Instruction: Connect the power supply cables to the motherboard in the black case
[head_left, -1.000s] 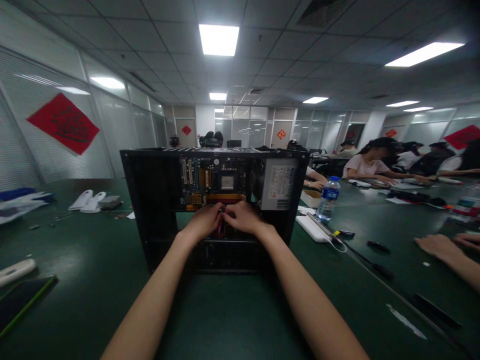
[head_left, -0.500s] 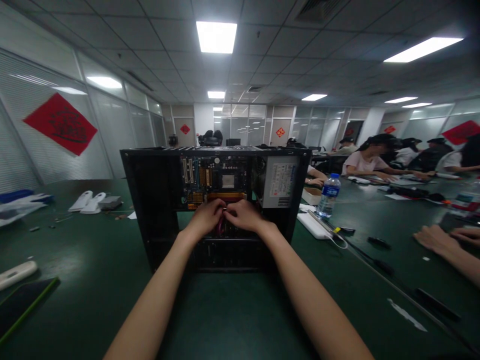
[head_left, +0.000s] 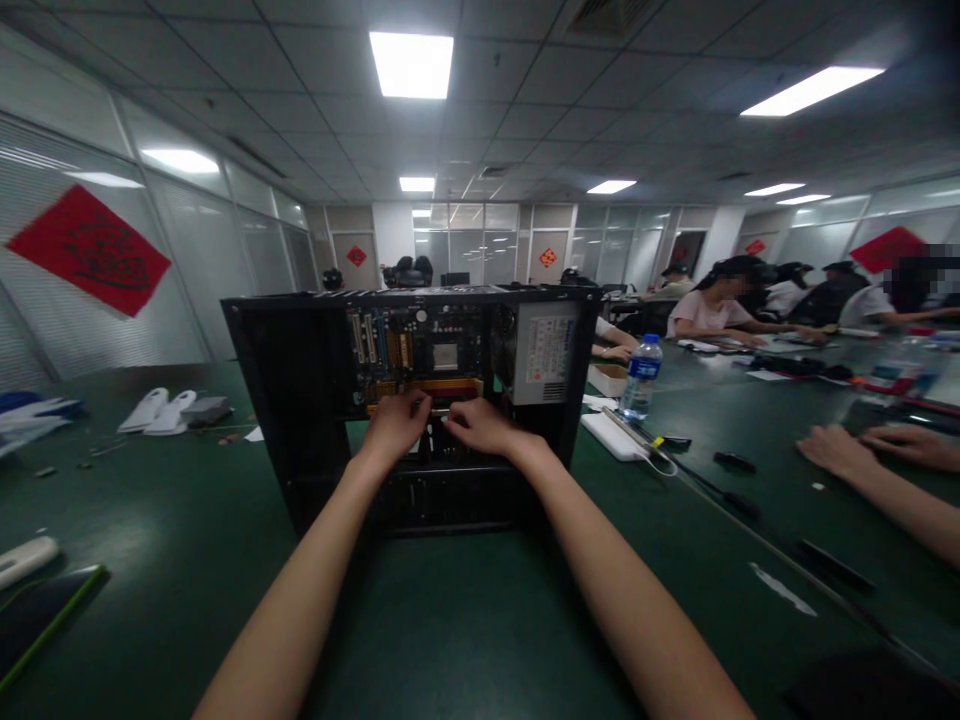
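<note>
An open black computer case (head_left: 450,498) stands on the table before me. Inside it are a motherboard (head_left: 420,345), with several slots and a square processor socket (head_left: 445,357), and a silver power supply (head_left: 545,350) at upper right. My left hand (head_left: 397,428) is at the motherboard's lower edge, its fingers curled and pinched. Just to its right, my right hand (head_left: 484,425) is also closed, thumb against fingertips, with a small gap between the hands. A thin pale strip shows in that gap. What the fingers hold, if anything, is too small and dark to make out.
Right of the case are a water bottle (head_left: 642,378), a white power bank (head_left: 611,437), a small box (head_left: 607,379) and cables. Another person's hands (head_left: 840,450) rest farther right. White objects (head_left: 159,410) and a green-edged dark pad (head_left: 49,610) lie left.
My hands have moved slightly apart at the motherboard's lower edge. The reddish cable that hung between them no longer shows. The whole view has shifted a little to the right.
</note>
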